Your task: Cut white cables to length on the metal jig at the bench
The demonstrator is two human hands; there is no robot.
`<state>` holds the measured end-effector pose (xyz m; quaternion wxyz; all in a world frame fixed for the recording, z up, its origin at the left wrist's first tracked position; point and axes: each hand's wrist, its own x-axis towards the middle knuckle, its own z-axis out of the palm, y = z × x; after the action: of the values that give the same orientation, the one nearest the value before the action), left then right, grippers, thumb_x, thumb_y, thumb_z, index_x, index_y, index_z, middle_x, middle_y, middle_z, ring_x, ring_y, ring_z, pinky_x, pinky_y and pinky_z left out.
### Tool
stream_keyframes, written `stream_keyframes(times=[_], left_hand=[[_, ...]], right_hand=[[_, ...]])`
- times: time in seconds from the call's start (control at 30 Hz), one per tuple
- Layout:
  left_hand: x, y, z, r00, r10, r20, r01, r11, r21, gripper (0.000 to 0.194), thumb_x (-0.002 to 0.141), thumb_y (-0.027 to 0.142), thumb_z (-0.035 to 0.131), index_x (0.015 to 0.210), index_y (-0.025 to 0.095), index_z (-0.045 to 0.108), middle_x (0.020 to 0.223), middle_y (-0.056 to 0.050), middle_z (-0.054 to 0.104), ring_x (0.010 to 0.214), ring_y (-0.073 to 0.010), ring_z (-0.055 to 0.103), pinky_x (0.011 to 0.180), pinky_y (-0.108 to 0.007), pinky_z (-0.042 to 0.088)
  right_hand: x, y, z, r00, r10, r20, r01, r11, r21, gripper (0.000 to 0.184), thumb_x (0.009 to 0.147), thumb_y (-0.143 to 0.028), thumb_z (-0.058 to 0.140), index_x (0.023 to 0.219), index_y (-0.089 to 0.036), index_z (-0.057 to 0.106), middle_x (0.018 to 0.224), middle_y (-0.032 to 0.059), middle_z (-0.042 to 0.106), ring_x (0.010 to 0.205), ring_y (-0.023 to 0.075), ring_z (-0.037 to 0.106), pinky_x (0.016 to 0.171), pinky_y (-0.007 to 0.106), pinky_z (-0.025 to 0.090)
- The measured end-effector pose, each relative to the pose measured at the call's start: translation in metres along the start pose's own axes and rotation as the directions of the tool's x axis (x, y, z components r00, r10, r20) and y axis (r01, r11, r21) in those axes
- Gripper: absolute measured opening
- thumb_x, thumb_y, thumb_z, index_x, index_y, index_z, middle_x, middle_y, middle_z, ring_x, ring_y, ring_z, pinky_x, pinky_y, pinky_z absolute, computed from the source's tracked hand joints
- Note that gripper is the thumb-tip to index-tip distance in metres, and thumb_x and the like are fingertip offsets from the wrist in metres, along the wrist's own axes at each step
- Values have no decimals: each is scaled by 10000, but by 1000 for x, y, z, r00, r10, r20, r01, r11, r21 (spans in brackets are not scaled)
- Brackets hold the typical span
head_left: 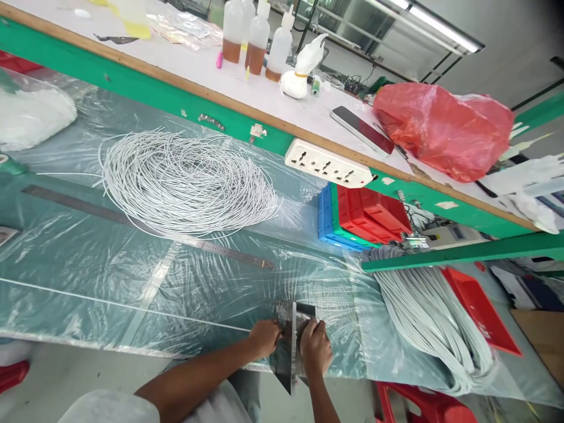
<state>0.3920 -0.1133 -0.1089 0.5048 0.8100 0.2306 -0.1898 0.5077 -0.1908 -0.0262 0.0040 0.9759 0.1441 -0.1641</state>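
I have my left hand (264,338) and right hand (315,348), fingers closed, gripping the small grey metal cutter (292,343) at the near edge of the plastic-covered green surface (88,258), steadying it where the thin white wire (132,306) feeds in.

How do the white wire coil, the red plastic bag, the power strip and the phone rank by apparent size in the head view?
1. White wire coil
2. Red plastic bag
3. Power strip; phone looks similar, so unsure.
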Motion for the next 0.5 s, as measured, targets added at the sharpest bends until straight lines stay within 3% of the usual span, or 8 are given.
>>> stream_keyframes(times=[0.17, 0.5], left_hand=[[2, -4, 5, 1000, 11, -27, -11, 1000, -5, 328, 1001, 242, 482, 1134, 150, 768, 1264, -238, 705, 1144, -449, 718, 1018, -615, 566], [2, -4, 3, 1000, 4, -29, -5, 1000, -14, 207, 993, 226, 499, 964, 180, 699, 1170, -185, 701, 1057, -358, 698, 1011, -561, 565]], right_hand=[[1, 3, 4, 1000, -12, -13, 12, 1000, 11, 408, 1146, -346, 266, 1164, -163, 631, 1066, 199, 803, 878, 341, 785, 686, 385, 532], [3, 5, 9, 1000, -11, -25, 9, 998, -55, 414, 1146, -350, 263, 1171, -158, 629, 1025, 181, 806, 870, 341, 791, 670, 388, 541]])
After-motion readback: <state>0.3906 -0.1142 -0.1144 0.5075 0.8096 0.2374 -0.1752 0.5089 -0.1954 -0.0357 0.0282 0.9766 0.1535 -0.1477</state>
